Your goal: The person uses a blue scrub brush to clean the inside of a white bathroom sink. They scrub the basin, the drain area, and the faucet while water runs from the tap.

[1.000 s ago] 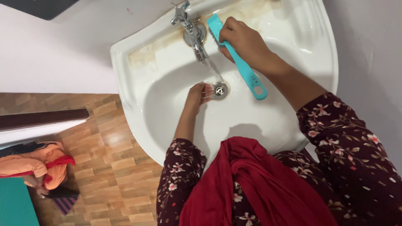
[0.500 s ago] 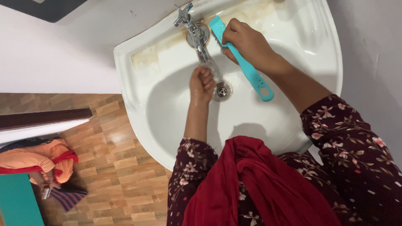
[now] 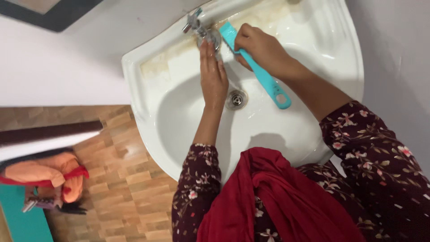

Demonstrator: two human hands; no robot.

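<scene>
Head view: right hand (image 3: 260,47) clenched around teal brush (image 3: 257,67); left hand (image 3: 212,76) flat, fingers extended, touching tap (image 3: 199,28).

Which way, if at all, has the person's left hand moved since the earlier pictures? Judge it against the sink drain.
Yes. The left hand has moved from the drain up the basin toward the tap, its fingertips now by the tap's base.

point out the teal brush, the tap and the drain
teal brush (image 3: 264,76), head view, middle of its handle
tap (image 3: 197,27), head view, metal top by the left hand's fingertips
drain (image 3: 236,98), head view, centre of the metal grate
</scene>
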